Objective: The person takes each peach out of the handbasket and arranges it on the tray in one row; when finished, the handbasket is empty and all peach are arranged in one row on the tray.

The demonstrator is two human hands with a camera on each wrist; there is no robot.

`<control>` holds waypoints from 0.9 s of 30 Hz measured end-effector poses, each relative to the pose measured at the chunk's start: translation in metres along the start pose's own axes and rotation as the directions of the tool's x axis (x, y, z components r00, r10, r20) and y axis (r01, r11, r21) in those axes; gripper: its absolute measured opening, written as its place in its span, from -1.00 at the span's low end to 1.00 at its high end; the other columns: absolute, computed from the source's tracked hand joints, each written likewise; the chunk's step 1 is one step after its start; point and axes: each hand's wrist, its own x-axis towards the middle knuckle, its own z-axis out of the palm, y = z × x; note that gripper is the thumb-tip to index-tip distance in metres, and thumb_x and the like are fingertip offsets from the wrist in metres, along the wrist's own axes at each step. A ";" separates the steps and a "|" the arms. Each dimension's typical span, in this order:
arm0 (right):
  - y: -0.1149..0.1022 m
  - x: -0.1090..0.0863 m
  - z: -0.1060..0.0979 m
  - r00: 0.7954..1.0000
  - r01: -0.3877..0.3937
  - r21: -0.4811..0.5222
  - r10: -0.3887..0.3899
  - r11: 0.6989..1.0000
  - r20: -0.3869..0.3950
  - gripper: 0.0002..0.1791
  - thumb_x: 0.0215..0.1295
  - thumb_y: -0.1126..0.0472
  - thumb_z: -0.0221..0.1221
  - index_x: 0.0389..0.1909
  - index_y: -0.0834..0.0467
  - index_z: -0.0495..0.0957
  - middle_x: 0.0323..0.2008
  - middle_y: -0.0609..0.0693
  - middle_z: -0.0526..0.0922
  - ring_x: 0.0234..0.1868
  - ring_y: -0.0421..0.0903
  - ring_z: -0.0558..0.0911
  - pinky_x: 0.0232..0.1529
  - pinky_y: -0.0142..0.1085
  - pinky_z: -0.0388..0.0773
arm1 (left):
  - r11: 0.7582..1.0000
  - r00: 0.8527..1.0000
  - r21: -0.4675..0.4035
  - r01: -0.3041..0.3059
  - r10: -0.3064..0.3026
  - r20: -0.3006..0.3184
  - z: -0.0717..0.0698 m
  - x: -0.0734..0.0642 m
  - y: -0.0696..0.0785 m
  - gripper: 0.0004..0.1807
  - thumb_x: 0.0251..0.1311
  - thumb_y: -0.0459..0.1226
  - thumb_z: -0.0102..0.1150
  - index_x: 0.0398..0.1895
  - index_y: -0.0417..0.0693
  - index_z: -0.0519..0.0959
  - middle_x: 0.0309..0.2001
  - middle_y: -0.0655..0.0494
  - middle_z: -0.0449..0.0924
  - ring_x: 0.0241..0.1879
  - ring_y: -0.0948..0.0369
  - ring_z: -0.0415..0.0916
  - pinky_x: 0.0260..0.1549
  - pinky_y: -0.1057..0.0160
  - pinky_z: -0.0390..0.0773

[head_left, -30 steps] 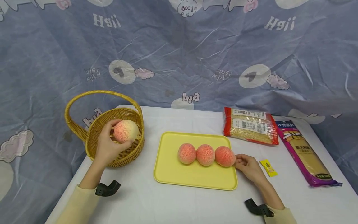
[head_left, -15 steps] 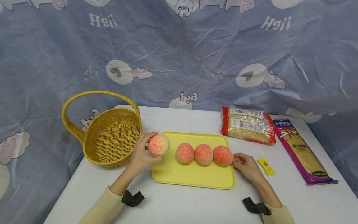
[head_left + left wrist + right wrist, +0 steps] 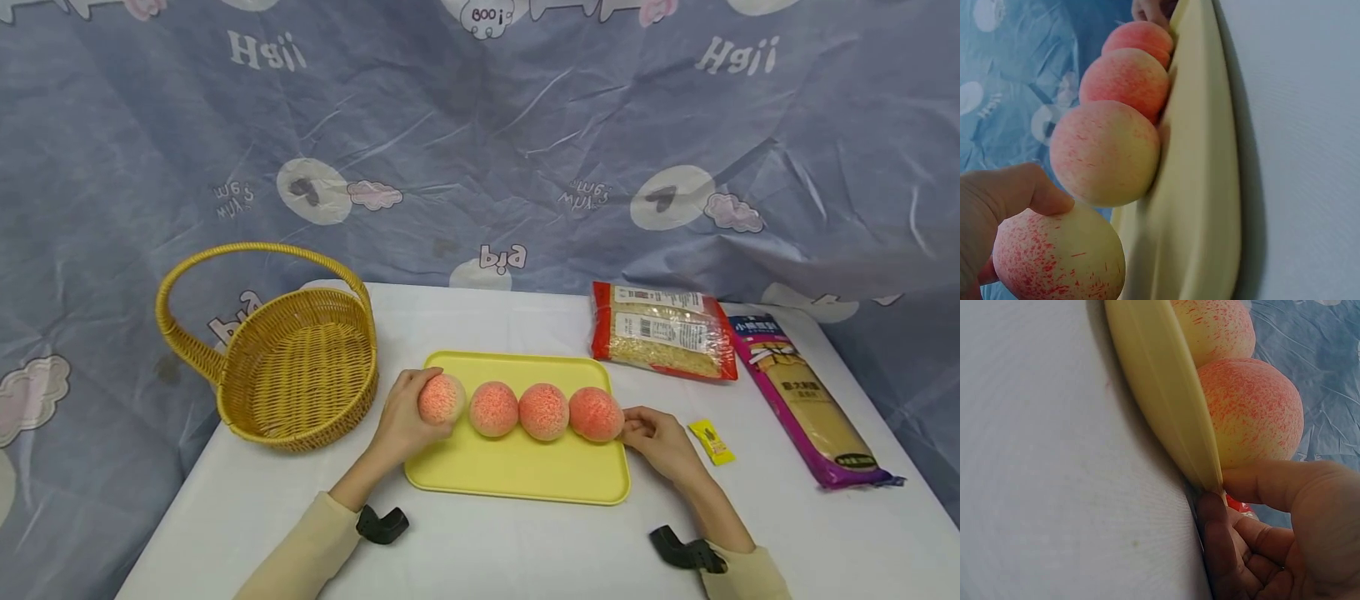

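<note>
My left hand (image 3: 408,417) grips a pink and cream peach (image 3: 442,400) over the left end of the yellow tray (image 3: 517,475). In the left wrist view the thumb and a finger curl round that peach (image 3: 1063,259). Three more peaches stand in a row on the tray: the left one (image 3: 494,409), the middle one (image 3: 543,412) and the right one (image 3: 596,414). At the tray's right edge, my right hand (image 3: 663,446) sits beside the right peach. The right wrist view shows its thumb and fingers pinching the tray's rim (image 3: 1207,456).
A wicker basket (image 3: 300,375) with a tall handle stands left of the tray. Behind and to the right lie a red-edged bag of grain (image 3: 663,333) and a purple pack of noodles (image 3: 813,400). A small yellow packet (image 3: 712,442) lies near the right hand.
My left hand has carried the peach rightward from over the basket to the left end of the tray, then lower beside the row. The right hand has stayed at the tray's edge.
</note>
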 end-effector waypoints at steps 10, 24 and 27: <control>-0.001 0.000 0.000 1.000 0.002 -0.004 -0.002 1.000 0.000 -0.61 0.31 0.22 0.19 0.09 0.34 0.52 -0.26 0.08 0.61 -0.27 -0.12 0.50 -0.32 -0.42 0.48 | 1.000 1.000 0.019 0.005 -0.006 0.012 0.008 0.000 -0.006 -0.12 -0.28 -0.29 0.51 0.30 -0.02 0.42 0.12 -0.02 0.42 0.13 0.00 0.38 0.11 -0.11 0.45; -0.001 0.001 0.000 1.000 0.004 -0.008 -0.004 1.000 -0.008 -0.60 0.30 0.20 0.19 0.08 0.34 0.53 -0.27 0.07 0.61 -0.31 -0.16 0.50 -0.32 -0.43 0.47 | 1.000 1.000 0.017 0.008 -0.008 -0.003 0.012 -0.001 -0.006 -0.12 -0.23 -0.27 0.54 0.31 -0.03 0.41 0.14 -0.05 0.40 0.17 -0.02 0.37 0.16 -0.12 0.43; -0.001 0.001 0.000 1.000 0.007 -0.007 -0.007 1.000 -0.006 -0.60 0.30 0.21 0.19 0.08 0.35 0.52 -0.27 0.08 0.61 -0.31 -0.16 0.50 -0.32 -0.43 0.47 | 1.000 1.000 0.013 0.011 -0.011 -0.005 0.012 -0.001 -0.006 -0.12 -0.23 -0.27 0.54 0.31 -0.03 0.40 0.14 -0.05 0.40 0.17 -0.02 0.37 0.16 -0.13 0.43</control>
